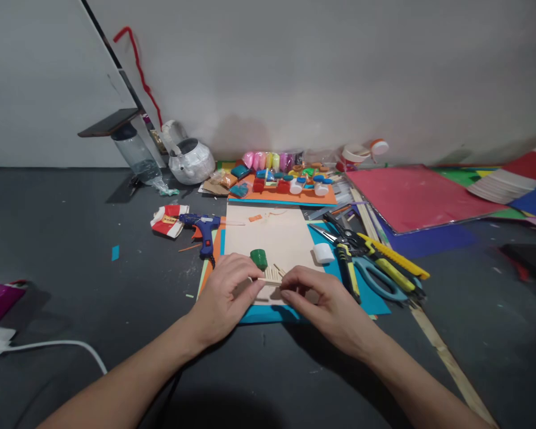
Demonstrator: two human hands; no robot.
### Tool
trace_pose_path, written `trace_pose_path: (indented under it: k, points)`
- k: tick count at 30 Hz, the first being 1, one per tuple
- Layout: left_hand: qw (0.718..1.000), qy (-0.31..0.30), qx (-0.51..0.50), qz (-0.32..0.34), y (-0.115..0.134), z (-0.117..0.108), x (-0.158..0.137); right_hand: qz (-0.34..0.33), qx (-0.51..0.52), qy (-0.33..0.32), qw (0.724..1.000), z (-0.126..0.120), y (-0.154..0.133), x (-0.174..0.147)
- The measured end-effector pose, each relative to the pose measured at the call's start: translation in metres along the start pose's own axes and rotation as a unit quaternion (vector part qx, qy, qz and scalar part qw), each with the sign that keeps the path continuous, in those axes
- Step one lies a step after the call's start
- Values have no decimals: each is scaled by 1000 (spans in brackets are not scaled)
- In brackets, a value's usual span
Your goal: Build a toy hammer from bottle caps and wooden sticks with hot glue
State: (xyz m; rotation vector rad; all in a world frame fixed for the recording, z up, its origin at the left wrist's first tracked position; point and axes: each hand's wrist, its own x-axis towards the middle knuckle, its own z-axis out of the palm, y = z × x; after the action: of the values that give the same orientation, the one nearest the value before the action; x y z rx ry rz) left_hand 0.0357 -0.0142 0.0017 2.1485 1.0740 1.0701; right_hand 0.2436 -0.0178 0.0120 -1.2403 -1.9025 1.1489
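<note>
My left hand (232,289) and my right hand (321,301) face each other over a cream sheet (250,232). Thumb and fingers of each are pinched on opposite ends of a short, pale wooden stick (270,281), perhaps more than one side by side. Just behind it lie several more short wooden sticks (274,271) on the sheet. A small green cylinder (258,258) sits beyond my left fingertips. To the right, past my right hand, is a similar white cylinder (324,253).
A blue glue gun (208,226) lies to the left. Pliers (346,262), blue-handled scissors (379,280) and a yellow cutter (395,256) lie to the right. Farther back are paint pots (296,187), a silvery kettle-shaped pot (191,162), a tilted bottle (136,156) and a red sheet (420,196).
</note>
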Motion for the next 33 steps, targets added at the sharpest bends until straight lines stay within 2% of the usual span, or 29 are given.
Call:
trace_pose_path:
  k: [5,8,13,16,19,22,27,29,30,32,33]
  points:
    - [1000,14,-18,-4,-1,6,-2,45,179,-15,983,12,-6,5]
    - [1000,10,-28,-3,0,8,-4,50,194,-4,980,19,-6,7]
    - [998,40,-37,-40,-1,5,-4,24,71,29,997,14,1,4]
    - [997,56,-29,-53,-3,1,-3,1,-40,94,995,2,7,2]
    - [997,61,0,-44,-5,-1,-2,-17,-160,191,968,-12,13,2]
    - [998,60,29,-20,-5,-3,-2,-9,-218,268,938,-25,19,2]
    - [996,74,40,-1,-6,-4,-1,-6,-257,327,910,-39,26,4]
    - [996,81,28,-4,-5,-4,-1,-26,-252,332,909,-39,25,5]
    - [996,82,15,-10,-5,-4,-1,-36,-235,318,918,-36,23,5]
    - [996,74,-24,-32,-3,-2,-2,-49,-158,247,955,-26,15,5]
    - [996,67,-44,-44,-2,-1,-3,-47,-102,189,975,-19,11,4]
